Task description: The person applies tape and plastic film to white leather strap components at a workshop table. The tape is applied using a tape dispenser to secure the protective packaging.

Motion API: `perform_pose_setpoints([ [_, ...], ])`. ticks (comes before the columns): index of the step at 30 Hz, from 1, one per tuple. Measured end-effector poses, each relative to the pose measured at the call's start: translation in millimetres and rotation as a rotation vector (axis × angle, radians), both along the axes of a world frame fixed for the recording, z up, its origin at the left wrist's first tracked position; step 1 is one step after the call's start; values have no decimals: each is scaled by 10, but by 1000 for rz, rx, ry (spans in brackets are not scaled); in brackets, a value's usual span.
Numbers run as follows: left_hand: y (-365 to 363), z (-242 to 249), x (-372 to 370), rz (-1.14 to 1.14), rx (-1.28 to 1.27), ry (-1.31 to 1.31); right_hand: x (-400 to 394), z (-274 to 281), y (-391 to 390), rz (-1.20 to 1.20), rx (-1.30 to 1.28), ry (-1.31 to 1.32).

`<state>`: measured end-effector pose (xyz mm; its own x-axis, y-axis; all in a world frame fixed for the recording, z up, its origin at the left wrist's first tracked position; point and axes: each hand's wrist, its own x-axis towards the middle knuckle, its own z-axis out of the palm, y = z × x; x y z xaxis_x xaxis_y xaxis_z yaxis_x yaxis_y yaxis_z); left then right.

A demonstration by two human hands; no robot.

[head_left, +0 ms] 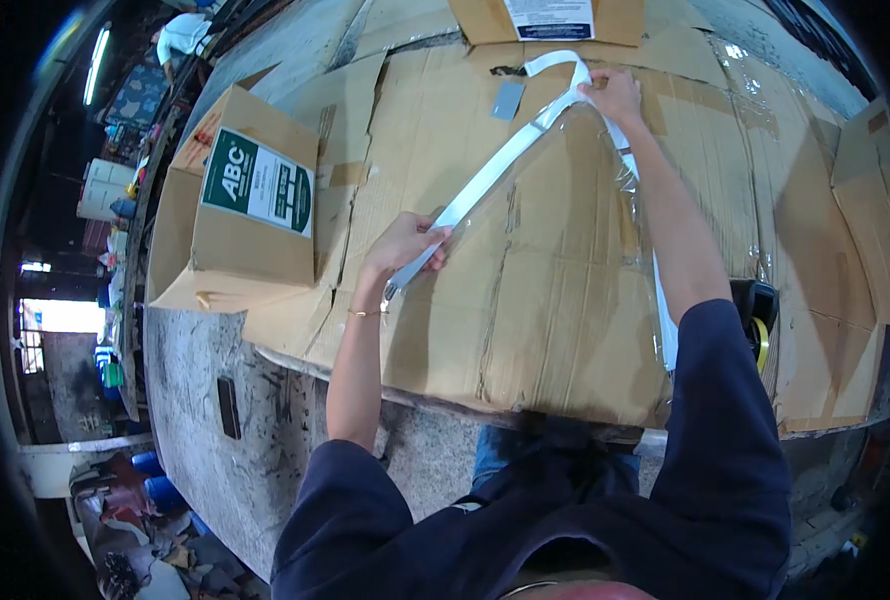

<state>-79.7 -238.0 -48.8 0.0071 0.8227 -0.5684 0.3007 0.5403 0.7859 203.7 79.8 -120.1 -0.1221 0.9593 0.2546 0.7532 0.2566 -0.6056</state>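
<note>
Head view: nearest us, a dark flat object [228, 408] lies on the worn tabletop [200, 440]. Our left hand [413, 242] pinches the white strap [490, 175] near its metal end, over flattened cardboard [555, 330]. The strap slants up to our right hand [615, 97], fingers closed on its bend, then runs down beside our forearm. Grey tag [507, 101] just left of the bend; open ABC box [255, 190] at left; far off, a person [183, 35] leans
</note>
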Motion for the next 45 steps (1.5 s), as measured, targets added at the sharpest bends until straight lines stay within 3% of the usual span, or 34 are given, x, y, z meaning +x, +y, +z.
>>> perform_pose_setpoints([
  [3, -367, 72, -60, -47, -70, 36, 2, -53, 72, 3, 23, -27],
  [6, -852, 157, -35, 31, -94, -319, 18, -70, 97, 20, -22, -21],
  [10, -1234, 245, 234, 123, -49, -386, 34, -31, 94, 75, 6, -58],
  [14, -1337, 273, 658, 179, -87, -401, 28, -62, 170, 128, -13, -89],
  [16, -1315, 256, 891, 291, 12, -578, 59, 58, 125, 119, -5, -105],
  [19, -1310, 177, 1142, 393, -33, -592, 20, 294, -210, -27, 93, -42],
  [21, -1313, 73, 1288, 415, -16, -616, 63, 364, -409, 170, 184, -8],
  [25, -1341, 110, 1380, 295, 75, -400, 127, 277, -649, 291, -2, -140],
  [27, -1371, 294, 1319, 131, 23, 43, 129, 190, -675, 302, 24, -22],
  [28, -1410, 273, 1310, 152, 63, -2, 127, 140, -708, 303, 14, -20],
  [29, -1436, 228, 1313, 153, 56, 0, 128, 99, -730, 259, 207, -31],
  [30, -1446, 196, 1338, 304, 64, -170, 135, 101, -779, 210, 400, -44],
  [31, -1456, 176, 1372, 454, 71, -340, 137, 102, -823, 209, 392, -45],
  [34, -1450, 52, 1395, 382, 72, -252, 84, 297, -978, 12, 540, -17],
  [36, -1433, -4, 1386, 243, 103, -243, 70, 499, -1247, -62, 18, 237],
  [37, -1435, -6, 1419, 242, 86, -246, 69, 573, -1489, -68, 4, 231],
  [39, -1387, -11, 1512, 479, 14, -491, 133, 768, -2095, 5, -285, 282],
  [41, -1381, 24, 1548, 468, 21, -506, 221, 766, -2626, 248, -672, 302],
  [43, -1361, 17, 1565, 404, 67, -529, 218, 786, -3138, 309, -862, 307],
  [45, -1364, -72, 1584, 403, 84, -526, 204, 760, -3492, 257, -866, 415],
])
